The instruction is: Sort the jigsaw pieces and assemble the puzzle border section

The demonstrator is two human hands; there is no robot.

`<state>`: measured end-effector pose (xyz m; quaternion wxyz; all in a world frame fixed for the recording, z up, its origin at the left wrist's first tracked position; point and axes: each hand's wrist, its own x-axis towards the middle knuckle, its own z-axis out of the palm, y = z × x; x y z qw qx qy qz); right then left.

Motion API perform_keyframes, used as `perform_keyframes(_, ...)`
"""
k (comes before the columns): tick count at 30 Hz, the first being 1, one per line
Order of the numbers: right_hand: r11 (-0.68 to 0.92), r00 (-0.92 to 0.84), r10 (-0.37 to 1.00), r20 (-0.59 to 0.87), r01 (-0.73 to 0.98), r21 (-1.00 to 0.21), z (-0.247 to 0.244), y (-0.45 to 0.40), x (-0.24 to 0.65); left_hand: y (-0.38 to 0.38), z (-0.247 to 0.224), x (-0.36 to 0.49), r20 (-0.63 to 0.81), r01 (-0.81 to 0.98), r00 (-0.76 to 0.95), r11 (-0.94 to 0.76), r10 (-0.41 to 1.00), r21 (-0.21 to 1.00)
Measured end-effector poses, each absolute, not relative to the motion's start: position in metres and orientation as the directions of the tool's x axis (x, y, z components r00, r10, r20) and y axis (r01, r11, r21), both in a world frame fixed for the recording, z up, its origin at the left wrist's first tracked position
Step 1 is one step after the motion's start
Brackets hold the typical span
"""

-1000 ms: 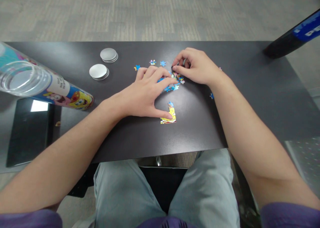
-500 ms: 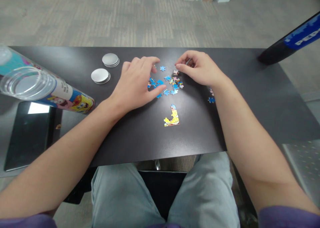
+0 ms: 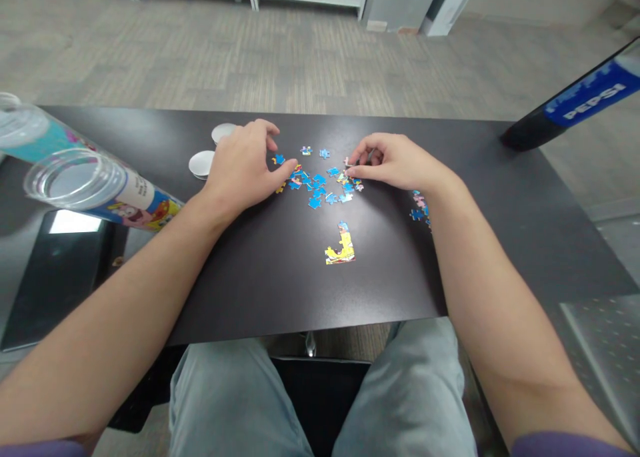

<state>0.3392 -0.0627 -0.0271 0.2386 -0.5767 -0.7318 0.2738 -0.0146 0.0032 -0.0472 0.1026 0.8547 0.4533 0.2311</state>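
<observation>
Several loose puzzle pieces (image 3: 319, 182), mostly blue, lie in a pile on the dark table (image 3: 280, 263). At the pile's left edge is my left hand (image 3: 246, 167), palm down, thumb and fingers apart, holding nothing. My right hand (image 3: 393, 160) is at the pile's right side, thumb and index finger brought together at a small pink-white piece (image 3: 346, 161); whether it is gripped is hidden. Nearer me lies a joined yellow section (image 3: 341, 245) in an L shape. A second group of pieces (image 3: 418, 207), pink and blue, is partly covered by my right forearm.
Two clear-topped printed cylinders (image 3: 135, 193) stand on the left, beside a black tablet (image 3: 55, 270). White discs (image 3: 201, 164) lie behind my left forearm. A dark Pepsi-labelled cylinder (image 3: 565, 107) is at the right rear edge.
My left hand has moved left, off the middle of the pile, uncovering more pieces. My right hand has come down closer to the pile's right side. The camera view has shifted slightly.
</observation>
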Motion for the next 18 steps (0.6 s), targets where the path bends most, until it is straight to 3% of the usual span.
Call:
perform_keyframes(6,0.235,-0.294,0.956,0.023,0.714,-0.660,-0.026,-0.067,0.326,0.001,-0.045,-0.014,0.274,0.722,0.489,-0.560,0.828,0.406)
perform_keyframes(14,0.226,-0.244,0.968,0.061,0.739,-0.635,-0.025,-0.064,0.336,0.006,-0.050,-0.017,0.311,0.693,0.510,-0.598,0.802,0.403)
perform_keyframes(18,0.184,-0.245,0.970,0.005,0.716,-0.673,-0.023,-0.064,0.342,0.008,-0.052,-0.018,0.309,0.687,0.509,-0.596,0.803,0.416)
